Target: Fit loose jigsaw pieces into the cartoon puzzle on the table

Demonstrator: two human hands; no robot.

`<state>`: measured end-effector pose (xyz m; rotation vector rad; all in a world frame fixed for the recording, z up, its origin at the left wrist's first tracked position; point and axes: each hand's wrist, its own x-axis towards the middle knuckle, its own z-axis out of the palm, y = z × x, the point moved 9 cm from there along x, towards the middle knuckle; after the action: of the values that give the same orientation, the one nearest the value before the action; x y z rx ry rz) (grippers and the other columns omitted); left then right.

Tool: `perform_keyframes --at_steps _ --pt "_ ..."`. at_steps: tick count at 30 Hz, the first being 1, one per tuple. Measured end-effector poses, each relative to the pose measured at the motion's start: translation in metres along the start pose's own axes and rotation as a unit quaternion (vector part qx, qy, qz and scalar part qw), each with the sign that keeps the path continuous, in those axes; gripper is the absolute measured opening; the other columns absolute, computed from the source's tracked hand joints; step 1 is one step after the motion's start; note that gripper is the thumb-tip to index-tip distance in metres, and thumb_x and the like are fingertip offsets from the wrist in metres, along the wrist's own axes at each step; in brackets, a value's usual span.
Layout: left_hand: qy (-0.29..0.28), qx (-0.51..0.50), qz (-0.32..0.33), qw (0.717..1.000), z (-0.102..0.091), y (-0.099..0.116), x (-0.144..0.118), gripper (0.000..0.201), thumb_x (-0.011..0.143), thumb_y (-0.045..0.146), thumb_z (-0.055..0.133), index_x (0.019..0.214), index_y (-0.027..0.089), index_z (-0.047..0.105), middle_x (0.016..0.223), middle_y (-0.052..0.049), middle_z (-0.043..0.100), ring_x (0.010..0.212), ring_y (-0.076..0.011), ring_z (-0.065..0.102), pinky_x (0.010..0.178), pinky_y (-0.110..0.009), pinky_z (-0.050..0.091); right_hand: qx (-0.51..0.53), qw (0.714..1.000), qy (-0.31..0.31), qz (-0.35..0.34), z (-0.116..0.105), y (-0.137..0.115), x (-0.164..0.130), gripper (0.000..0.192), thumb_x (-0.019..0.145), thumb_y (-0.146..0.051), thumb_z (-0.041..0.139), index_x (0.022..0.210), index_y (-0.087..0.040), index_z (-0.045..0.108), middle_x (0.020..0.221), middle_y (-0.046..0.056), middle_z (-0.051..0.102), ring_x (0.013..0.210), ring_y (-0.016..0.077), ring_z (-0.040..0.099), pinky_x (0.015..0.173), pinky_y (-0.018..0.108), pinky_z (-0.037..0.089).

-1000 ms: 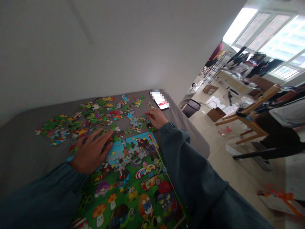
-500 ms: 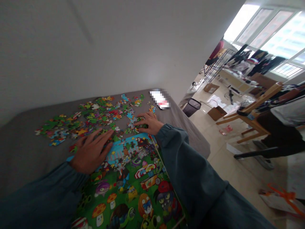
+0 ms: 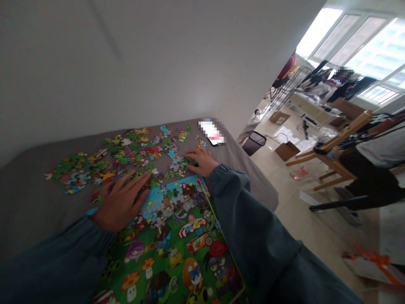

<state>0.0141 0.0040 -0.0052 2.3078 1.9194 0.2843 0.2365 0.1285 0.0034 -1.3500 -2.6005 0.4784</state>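
Observation:
A colourful cartoon jigsaw puzzle lies in its frame below my hands, with blue sky along the top and green ground beneath. Loose jigsaw pieces are spread over the grey cloth above it. My left hand rests flat across the puzzle's upper left edge, its outstretched fingers reaching the nearest pieces. On the right, my right hand is palm down with fingers apart, bent over a few pieces beside a blue-grey cluster. The surface under both palms is hidden.
A phone with a blurred screen lies near the back right corner of the grey-covered surface. A wall stands behind. To the right, on the floor, are a dark bin, a wooden chair and cardboard boxes.
My right hand has shifted slightly right, uncovering more of the pieces beside its fingertips. My left hand has hardly moved.

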Motion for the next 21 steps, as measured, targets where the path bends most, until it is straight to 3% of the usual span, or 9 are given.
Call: perform_keyframes --at_steps 10,16,21 --pt "0.014 0.002 0.010 1.000 0.000 -0.001 -0.001 0.064 0.106 0.049 0.026 0.156 0.025 0.057 0.158 -0.009 0.061 0.151 -0.0433 0.046 0.115 -0.070 0.035 0.006 0.999 0.026 0.037 -0.015 0.012 0.001 0.049 0.101 -0.028 0.065 0.149 -0.018 0.061 0.144 0.015 0.066 0.139 0.0319 0.054 0.115 0.050 0.039" --pt "0.019 0.004 0.008 1.000 0.003 -0.006 0.001 0.064 0.106 0.053 0.024 0.157 0.031 0.056 0.158 -0.006 0.061 0.152 -0.0414 0.046 0.115 -0.069 0.036 0.011 0.996 0.057 0.071 -0.016 0.020 0.002 0.063 0.100 -0.032 0.069 0.159 -0.019 0.051 0.152 0.015 0.062 0.140 0.0349 0.050 0.114 0.051 0.039" --pt "0.022 0.003 0.013 1.000 0.004 -0.007 0.000 0.063 0.106 0.053 0.024 0.158 0.033 0.055 0.158 -0.006 0.061 0.152 -0.0422 0.045 0.113 -0.071 0.036 0.042 0.995 0.073 0.062 -0.016 0.019 0.004 0.059 0.098 -0.029 0.072 0.154 -0.020 0.055 0.125 0.009 0.076 0.129 0.0305 0.056 0.109 0.047 0.039"
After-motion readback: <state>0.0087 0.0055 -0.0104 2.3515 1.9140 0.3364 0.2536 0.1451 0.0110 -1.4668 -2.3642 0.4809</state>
